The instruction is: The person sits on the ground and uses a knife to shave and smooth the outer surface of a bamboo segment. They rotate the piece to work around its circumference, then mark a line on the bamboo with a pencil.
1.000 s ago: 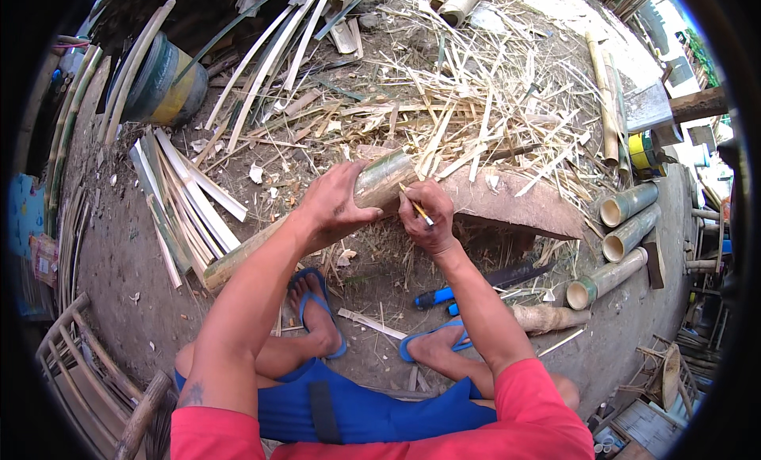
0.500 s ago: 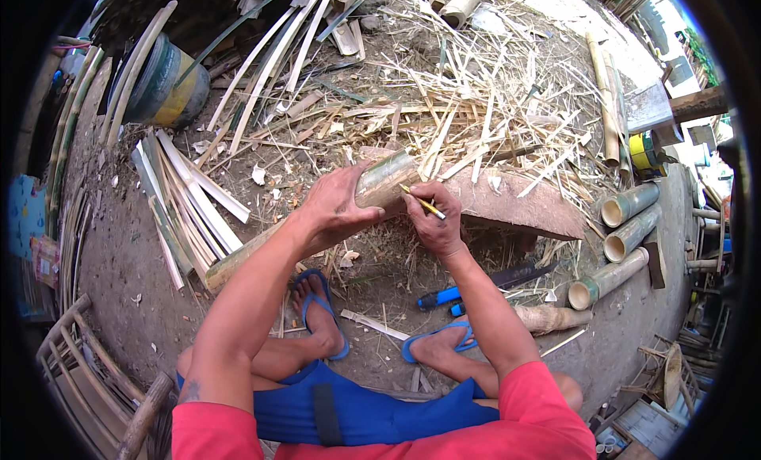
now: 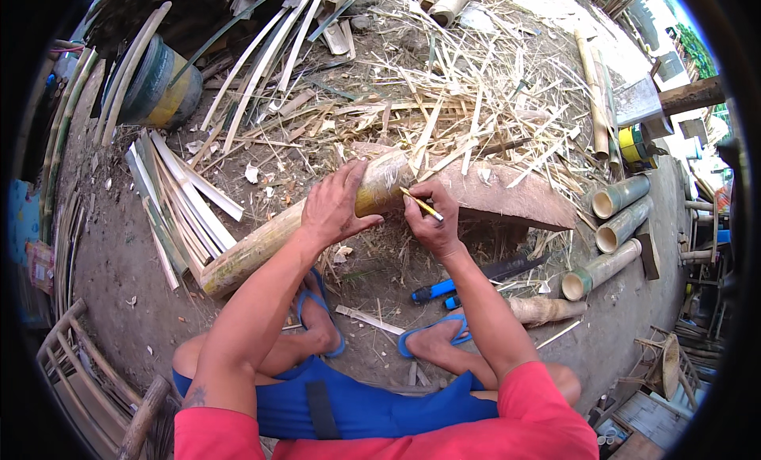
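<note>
A thick bamboo pole [image 3: 261, 250] lies slantwise before me, its far end on a curved wooden block [image 3: 507, 194]. My left hand [image 3: 334, 205] is wrapped over the pole near that end, fingers across the top and thumb on the near side. In my right hand [image 3: 434, 216] a yellow pencil [image 3: 422, 204] is pinched, its tip at the pole's far end. Pale scuffed patches show on the bamboo between the two hands.
Split bamboo strips [image 3: 186, 198] lie at left, shavings [image 3: 468, 103] beyond the block. Blue-handled blades [image 3: 483, 278] rest near my right foot. Cut bamboo tubes [image 3: 622, 234] lie at right; a bucket [image 3: 162, 87] stands far left. A wooden chair frame [image 3: 103, 373] is at lower left.
The bamboo pole has turned under my left hand, bringing a yellower, scuffed side up. My left hand's fingers have shifted on it. The pencil stays in my right hand near the pole's end.
</note>
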Available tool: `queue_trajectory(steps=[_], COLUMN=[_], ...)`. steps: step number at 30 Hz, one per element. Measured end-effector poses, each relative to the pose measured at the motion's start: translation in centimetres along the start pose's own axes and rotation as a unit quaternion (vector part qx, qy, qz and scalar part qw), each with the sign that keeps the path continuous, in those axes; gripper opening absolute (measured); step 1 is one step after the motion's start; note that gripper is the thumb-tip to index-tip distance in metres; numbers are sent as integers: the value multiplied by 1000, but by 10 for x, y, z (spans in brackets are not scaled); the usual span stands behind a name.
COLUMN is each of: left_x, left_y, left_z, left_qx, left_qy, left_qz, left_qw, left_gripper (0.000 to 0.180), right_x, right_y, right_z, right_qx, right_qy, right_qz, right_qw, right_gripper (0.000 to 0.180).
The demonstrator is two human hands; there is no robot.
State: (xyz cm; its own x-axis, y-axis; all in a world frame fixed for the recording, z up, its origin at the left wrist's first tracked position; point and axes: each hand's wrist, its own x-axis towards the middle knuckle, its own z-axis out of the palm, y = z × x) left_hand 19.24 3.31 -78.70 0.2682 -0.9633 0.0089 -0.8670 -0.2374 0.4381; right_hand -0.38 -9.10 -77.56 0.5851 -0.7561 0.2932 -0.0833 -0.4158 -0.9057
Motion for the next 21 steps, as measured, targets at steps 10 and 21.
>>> queue_trajectory(steps=[10,21], left_x=[-1,-1], left_y=[10,11], left_z=[-1,-1], left_qx=[9,18], left_qy=[8,5], left_qz=[-35,-39], left_qw=[999,999], left_gripper=[114,112], right_x=[21,19], right_y=[-3,0], right_z=[21,19], right_qx=[-73,-100], right_qy=[-8,-8], right_qz=[-110,-108], right_qw=[991,989], right_gripper=[12,15])
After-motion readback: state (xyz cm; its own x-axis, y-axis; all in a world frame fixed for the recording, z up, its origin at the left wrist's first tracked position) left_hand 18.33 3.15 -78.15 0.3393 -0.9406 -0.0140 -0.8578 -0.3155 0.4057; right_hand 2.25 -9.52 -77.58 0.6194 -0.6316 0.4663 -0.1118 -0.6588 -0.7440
